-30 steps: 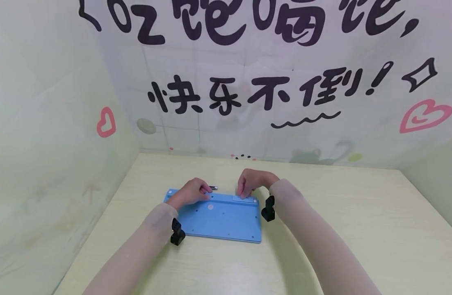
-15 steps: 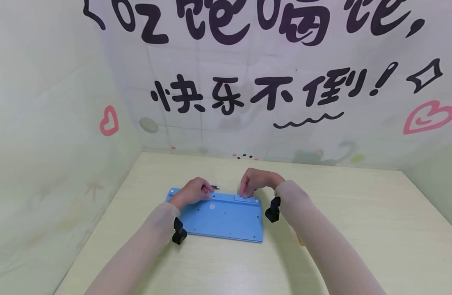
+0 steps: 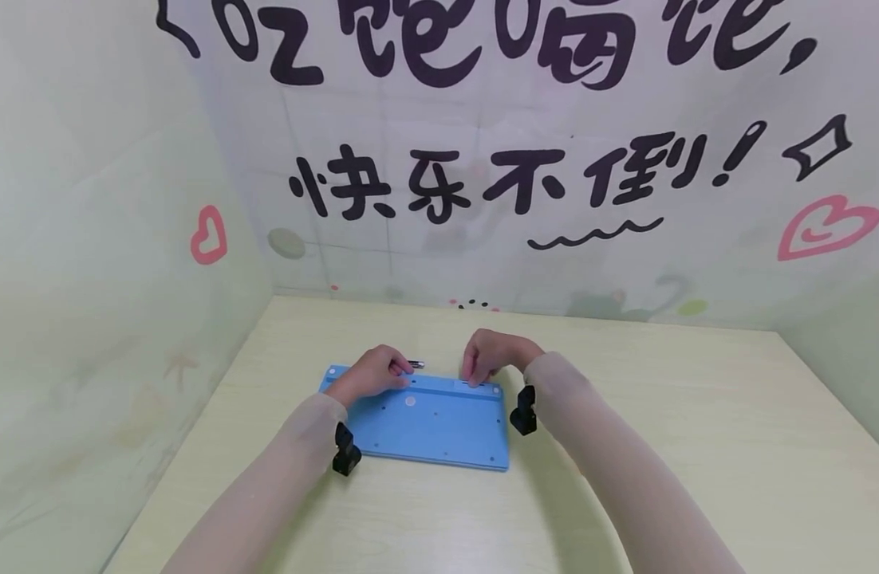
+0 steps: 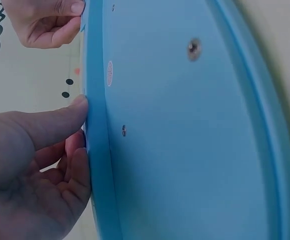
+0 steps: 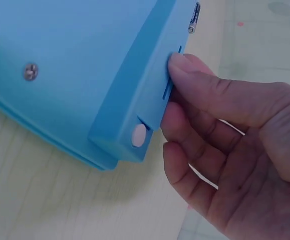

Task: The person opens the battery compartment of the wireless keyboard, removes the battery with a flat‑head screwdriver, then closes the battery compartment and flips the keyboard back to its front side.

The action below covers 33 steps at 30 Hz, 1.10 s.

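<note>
A blue keyboard [image 3: 428, 430] lies with its underside up on the table, screws and rubber feet showing. My left hand [image 3: 371, 373] grips its far raised edge near the middle, thumb on top and fingers behind, as the left wrist view shows. At the far right corner, my right hand [image 3: 486, 357] holds the battery cover [image 5: 155, 102] at the edge, thumb pressing on its slotted face and fingers curled behind. A small step shows between the cover and the corner by the white foot [image 5: 139, 135]. Whether the cover is fully seated I cannot tell.
Just beyond the keyboard's far edge, between the hands, a small battery [image 3: 416, 364] lies on the pale wooden table [image 3: 662, 399]. A printed cloth wall [image 3: 439, 263] rises behind the table, with another along the left side.
Both hands stay at the keyboard's far edge with nearly the same hold. The right hand's fingers shift only slightly at the cover, whose outline shows less clearly now. The battery has not moved.
</note>
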Motion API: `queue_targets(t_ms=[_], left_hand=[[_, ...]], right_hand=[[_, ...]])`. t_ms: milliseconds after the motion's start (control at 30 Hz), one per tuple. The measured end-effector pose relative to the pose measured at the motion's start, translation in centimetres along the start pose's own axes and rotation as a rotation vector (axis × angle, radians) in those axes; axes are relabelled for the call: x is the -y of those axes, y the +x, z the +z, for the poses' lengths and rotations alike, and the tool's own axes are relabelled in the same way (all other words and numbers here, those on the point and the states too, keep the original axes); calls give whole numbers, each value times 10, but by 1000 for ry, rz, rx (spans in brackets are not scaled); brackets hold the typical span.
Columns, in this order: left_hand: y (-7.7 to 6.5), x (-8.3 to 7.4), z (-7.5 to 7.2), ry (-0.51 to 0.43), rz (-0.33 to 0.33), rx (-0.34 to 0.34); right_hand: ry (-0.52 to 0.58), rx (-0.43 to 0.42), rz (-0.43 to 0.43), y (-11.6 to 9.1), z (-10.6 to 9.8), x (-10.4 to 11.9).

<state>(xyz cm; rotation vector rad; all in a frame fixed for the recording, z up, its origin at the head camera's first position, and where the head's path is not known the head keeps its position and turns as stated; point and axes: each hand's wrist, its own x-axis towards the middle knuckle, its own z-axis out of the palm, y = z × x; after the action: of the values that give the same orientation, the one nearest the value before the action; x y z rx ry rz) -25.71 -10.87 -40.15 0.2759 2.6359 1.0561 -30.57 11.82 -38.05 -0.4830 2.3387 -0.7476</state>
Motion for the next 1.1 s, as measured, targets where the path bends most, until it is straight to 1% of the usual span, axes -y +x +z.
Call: queue_targets(t_ms=[233, 400, 467, 600, 700, 867, 933, 1100], left_hand=[[1, 2, -1, -1, 12, -2], [1, 3, -1, -9, 16, -4], [2, 3, 0, -7, 22, -2], [3, 3, 2, 0, 15, -7], [2, 2, 3, 0, 8, -14], [0, 2, 3, 5, 31, -30], [0, 3, 3, 6, 41, -35], [-1, 6, 4, 4, 60, -50]], right_hand=[[-37, -21, 100, 0, 0, 5], [-8, -39, 156, 0, 2, 1], [12, -49, 160, -1, 2, -2], [49, -82, 105, -3, 5, -9], [37, -129, 42, -6, 10, -10], [-70, -258, -29, -13, 21, -3], [-92, -292, -44, -16, 24, 0], [-31, -315, -80, -18, 27, -8]])
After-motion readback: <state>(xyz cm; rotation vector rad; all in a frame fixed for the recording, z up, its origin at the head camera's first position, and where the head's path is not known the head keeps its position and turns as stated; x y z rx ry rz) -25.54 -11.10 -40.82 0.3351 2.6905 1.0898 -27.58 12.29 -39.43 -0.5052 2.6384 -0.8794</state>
